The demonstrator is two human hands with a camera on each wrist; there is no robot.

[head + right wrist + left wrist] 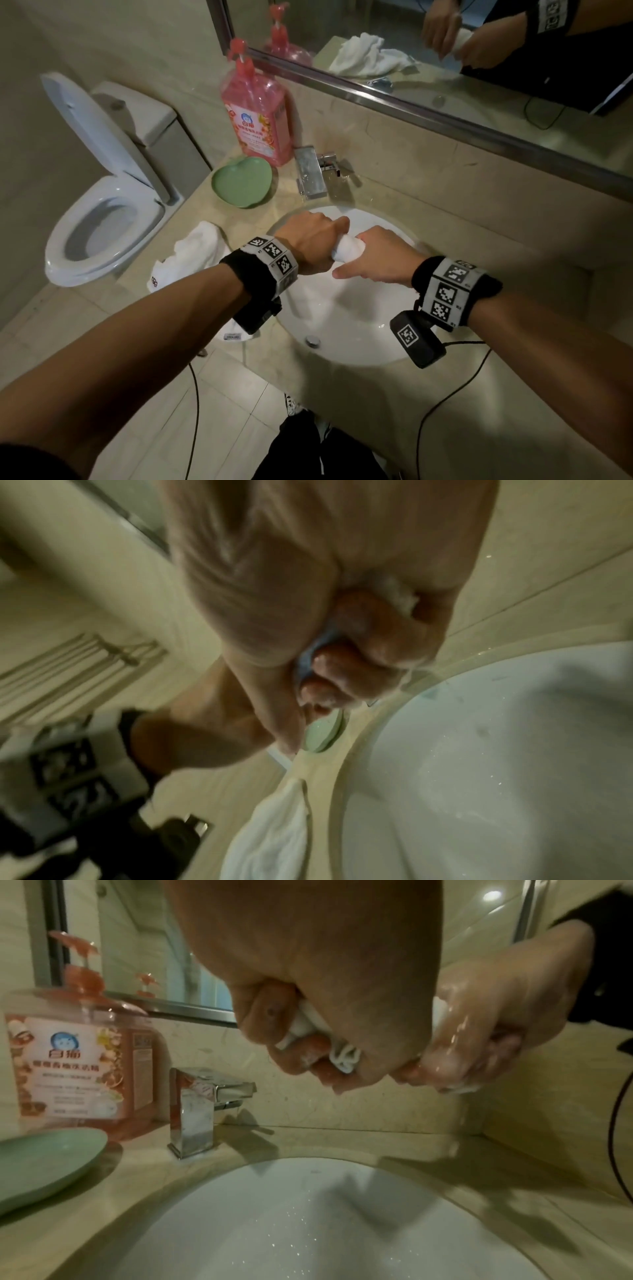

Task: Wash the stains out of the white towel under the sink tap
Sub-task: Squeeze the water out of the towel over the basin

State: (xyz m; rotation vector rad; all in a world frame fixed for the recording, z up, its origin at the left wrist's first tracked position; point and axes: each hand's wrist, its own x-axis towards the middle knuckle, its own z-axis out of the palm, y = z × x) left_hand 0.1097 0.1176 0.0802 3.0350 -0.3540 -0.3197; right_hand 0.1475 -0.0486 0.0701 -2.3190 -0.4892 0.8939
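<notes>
The white towel [347,249] is rolled into a tight wad above the sink basin [342,329], held between both hands and clear of the porcelain; only a short stretch of cloth shows between the two fists, the rest being hidden inside them. The left hand [313,245] makes one grip, its fingers curled hard round the towel's left end; in the left wrist view folds of white cloth bulge out between those fingers [308,1053]. The right hand [383,258] makes the other grip, clenched round the right end, wet and glistening, with a little foam at the fingertips [459,1088]; the right wrist view is blurred, yet it shows cloth squeezed inside the closed fist [394,588]. The two grips sit just beside one another, nearly touching, over the rear half of the basin; droplets speckle the porcelain below. The chrome tap [311,176] stands at the rear edge of the tabletop [496,240], behind the hands; whether water runs from it cannot be told. To its left stand a pink soap bottle [257,116] and, in front of that, a green heart-shaped dish [241,181]; a second white cloth [195,253] lies crumpled by the tabletop's left edge; beyond that edge a toilet [102,219] stands with its lid raised; a mirror [445,51] runs along the wall above.
</notes>
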